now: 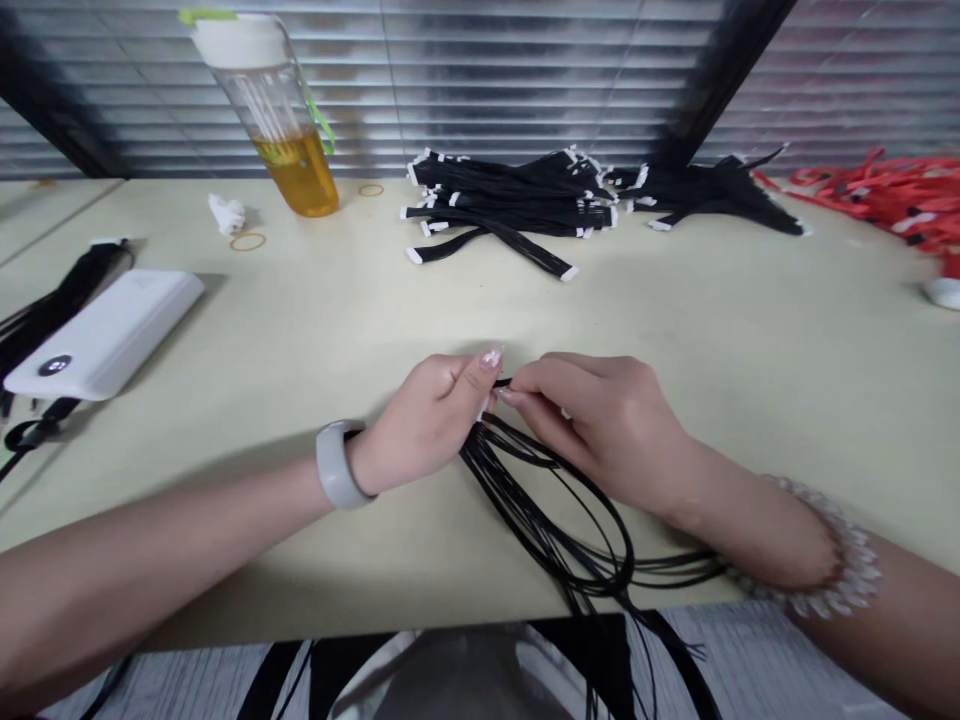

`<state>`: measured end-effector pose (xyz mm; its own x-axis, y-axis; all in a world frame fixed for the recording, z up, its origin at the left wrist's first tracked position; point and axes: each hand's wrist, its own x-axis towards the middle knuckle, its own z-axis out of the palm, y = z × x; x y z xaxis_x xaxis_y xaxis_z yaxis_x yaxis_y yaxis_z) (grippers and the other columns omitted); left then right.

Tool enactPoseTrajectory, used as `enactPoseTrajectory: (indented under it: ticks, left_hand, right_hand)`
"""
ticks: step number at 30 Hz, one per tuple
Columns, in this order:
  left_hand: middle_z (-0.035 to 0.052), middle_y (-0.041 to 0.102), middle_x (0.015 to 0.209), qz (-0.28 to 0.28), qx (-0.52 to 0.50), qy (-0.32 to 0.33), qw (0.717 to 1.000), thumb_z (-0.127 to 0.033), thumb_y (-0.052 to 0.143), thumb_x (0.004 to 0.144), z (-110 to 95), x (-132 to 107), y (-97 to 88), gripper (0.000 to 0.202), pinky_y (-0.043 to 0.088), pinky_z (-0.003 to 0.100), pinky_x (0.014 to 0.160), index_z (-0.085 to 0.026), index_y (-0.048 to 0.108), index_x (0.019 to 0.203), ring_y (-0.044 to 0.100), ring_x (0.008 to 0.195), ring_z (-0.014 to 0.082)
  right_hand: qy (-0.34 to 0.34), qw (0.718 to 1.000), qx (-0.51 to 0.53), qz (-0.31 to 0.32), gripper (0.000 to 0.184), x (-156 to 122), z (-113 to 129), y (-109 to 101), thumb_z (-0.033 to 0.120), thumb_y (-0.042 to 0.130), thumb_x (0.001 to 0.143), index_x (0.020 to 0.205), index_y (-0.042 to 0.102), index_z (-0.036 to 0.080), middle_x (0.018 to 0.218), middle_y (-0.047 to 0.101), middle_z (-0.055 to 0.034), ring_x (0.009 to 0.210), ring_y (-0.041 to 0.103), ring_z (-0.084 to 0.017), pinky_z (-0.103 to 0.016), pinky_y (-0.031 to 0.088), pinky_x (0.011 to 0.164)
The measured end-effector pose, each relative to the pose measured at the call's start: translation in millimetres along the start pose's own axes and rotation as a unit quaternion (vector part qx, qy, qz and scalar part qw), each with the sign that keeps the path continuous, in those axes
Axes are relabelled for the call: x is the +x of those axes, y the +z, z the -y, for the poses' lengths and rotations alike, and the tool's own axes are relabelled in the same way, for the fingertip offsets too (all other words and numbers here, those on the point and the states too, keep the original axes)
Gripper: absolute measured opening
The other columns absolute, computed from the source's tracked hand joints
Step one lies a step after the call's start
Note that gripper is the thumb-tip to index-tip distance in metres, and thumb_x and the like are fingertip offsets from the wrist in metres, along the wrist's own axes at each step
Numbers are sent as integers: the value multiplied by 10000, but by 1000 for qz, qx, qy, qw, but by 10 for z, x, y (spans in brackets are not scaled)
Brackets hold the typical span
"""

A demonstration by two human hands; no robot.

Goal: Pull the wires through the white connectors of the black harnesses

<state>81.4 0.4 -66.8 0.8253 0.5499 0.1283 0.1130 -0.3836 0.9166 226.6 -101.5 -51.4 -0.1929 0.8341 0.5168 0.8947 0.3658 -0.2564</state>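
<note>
Slatted blinds [337,60] hang behind a pale bench [285,320], where a pile of black cables [517,195] with white ends lies at the back. Well to the left of the pile and nearer the viewer, a few more dark cables [75,290] rest beside a white power bank [112,330]. Closer to the pile on that side are a crumpled white tissue [227,213] and a tilted-looking bottle [270,120] of amber drink. In front of the pile, the left hand [420,415] has its thumb and fingers clamped on what looks like a white connector [484,405], from which looped black wires [540,530] trail toward the near edge. Just right of it, the right hand [622,430] has thumb and forefinger pinched together on a short black strand [502,382]. This piece seems partway done: many wires gather at the connector, but one is being handled and loose ends hang free; how many remain cannot be told. The pile's cables appear finished. Right of the pile sit another black heap [712,195], then tangled red cables [877,205].
</note>
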Motion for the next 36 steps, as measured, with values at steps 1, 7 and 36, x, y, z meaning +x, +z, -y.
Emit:
enactPoseTrajectory:
  ticks: [1,7,36]
  left_hand:
    - [-28,388,495,1,-1,1,1000,-470,278,950,-1,-4,3,496,334,216,475,-164,388,574,350,468,71]
    - [-31,390,471,-9,6,0,1000,-468,273,951,-13,-24,15,496,334,218,477,-168,396,575,364,462,74]
    - [-37,408,566,10,-128,-51,990,-523,365,912,33,-23,-5,422,325,193,470,-160,459,719,347,490,67]
  right_hand:
    - [2,1000,3,-1,163,-1,0,3,178,464,897,778,567,135,668,572,-2,538,451,-75,-226,347,508]
    - [23,1000,15,-10,157,-10,-10,48,182,477,887,756,557,148,645,560,15,538,462,-70,-215,342,514]
    - [40,994,4,-102,84,16,-62,67,148,540,863,787,566,172,657,615,13,560,545,-79,-203,401,528]
